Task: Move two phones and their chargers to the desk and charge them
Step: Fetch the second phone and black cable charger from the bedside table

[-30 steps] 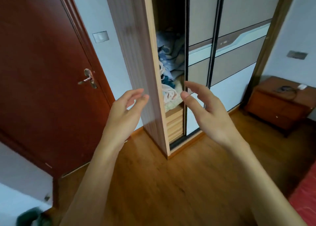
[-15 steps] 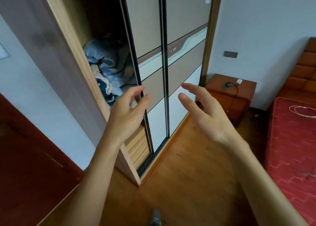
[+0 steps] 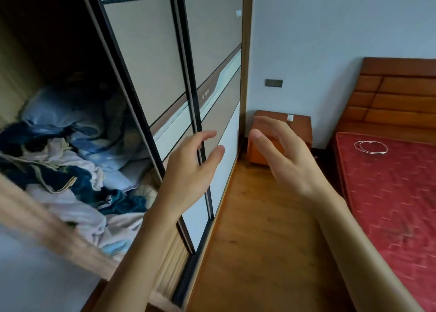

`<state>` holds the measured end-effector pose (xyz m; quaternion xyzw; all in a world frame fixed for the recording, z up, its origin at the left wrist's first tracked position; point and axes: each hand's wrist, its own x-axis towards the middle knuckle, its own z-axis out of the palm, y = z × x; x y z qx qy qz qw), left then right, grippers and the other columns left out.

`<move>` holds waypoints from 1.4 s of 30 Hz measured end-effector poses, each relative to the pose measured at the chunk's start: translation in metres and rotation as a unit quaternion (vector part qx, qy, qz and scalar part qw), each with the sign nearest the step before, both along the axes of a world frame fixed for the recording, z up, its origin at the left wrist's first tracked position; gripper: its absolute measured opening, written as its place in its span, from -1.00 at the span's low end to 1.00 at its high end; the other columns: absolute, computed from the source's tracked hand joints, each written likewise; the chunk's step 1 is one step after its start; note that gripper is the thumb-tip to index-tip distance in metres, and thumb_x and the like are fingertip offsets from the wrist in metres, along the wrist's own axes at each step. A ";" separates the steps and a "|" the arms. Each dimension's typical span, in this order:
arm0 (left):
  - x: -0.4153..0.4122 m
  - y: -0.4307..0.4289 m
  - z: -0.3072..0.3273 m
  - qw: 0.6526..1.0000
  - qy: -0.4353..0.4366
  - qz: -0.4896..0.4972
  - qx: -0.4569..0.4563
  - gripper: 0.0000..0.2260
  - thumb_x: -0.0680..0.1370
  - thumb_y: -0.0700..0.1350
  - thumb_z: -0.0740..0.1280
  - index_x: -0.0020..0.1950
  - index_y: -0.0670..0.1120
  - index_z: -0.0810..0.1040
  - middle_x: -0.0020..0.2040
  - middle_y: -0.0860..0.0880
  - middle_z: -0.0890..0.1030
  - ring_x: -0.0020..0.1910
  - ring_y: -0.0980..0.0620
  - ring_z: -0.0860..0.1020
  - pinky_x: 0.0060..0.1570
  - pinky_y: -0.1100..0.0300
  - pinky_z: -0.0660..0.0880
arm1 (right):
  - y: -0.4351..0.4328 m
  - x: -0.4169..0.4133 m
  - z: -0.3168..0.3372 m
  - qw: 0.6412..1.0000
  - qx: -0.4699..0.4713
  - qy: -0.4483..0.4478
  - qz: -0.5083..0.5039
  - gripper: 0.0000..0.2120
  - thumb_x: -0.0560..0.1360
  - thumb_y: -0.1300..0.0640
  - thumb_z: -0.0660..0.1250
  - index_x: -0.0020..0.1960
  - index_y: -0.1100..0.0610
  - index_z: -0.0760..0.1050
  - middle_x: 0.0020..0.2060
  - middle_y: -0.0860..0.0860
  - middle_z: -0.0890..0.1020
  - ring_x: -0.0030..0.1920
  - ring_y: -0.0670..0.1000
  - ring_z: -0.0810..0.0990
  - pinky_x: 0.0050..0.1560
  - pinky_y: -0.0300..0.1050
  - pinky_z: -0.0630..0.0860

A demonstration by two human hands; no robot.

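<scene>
Crumpled clothes (image 3: 77, 170) are heaped inside the open wardrobe (image 3: 165, 76). The left hand (image 3: 188, 170) and right hand (image 3: 283, 160) are held empty, each grip spread. A coiled white cable (image 3: 370, 146) is seen on the bed (image 3: 389, 193); no writing can be read.

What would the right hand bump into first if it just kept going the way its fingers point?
Probably the small wooden nightstand against the far wall. The right hand is open and empty, its fingers aimed toward it over bare wooden floor. Nothing shows in between, though depth is hard to judge here.
</scene>
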<state>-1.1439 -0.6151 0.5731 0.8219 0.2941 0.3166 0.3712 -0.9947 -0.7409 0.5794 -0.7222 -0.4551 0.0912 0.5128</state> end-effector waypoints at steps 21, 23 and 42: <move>0.369 0.180 -0.019 0.996 0.030 -0.077 -0.028 -0.66 0.64 0.08 0.27 0.41 0.07 0.49 0.39 0.11 0.53 0.38 0.11 0.46 0.10 0.43 0.34 | 0.139 0.339 -0.030 0.994 -0.037 0.008 -0.103 -0.43 0.54 -0.29 0.11 0.47 -0.08 0.32 0.43 -0.13 0.41 0.41 -0.10 0.38 0.27 -0.20 0.34; 0.403 0.193 -0.019 0.996 0.030 -0.079 -0.035 -0.66 0.64 0.07 0.27 0.41 0.06 0.50 0.38 0.11 0.53 0.37 0.11 0.46 0.17 0.35 0.36 | 0.151 0.374 -0.032 0.994 -0.042 0.004 -0.105 -0.48 0.57 -0.24 0.13 0.47 -0.07 0.32 0.43 -0.13 0.41 0.42 -0.10 0.36 0.31 -0.16 0.33; 0.715 0.396 -0.054 0.987 0.020 -0.137 -0.083 -0.67 0.62 0.08 0.30 0.37 0.07 0.53 0.32 0.11 0.58 0.33 0.12 0.50 0.23 0.26 0.45 | 0.342 0.669 -0.063 0.985 -0.065 0.002 -0.162 -0.50 0.59 -0.22 0.15 0.48 -0.08 0.30 0.45 -0.14 0.39 0.41 -0.15 0.34 0.29 -0.27 0.28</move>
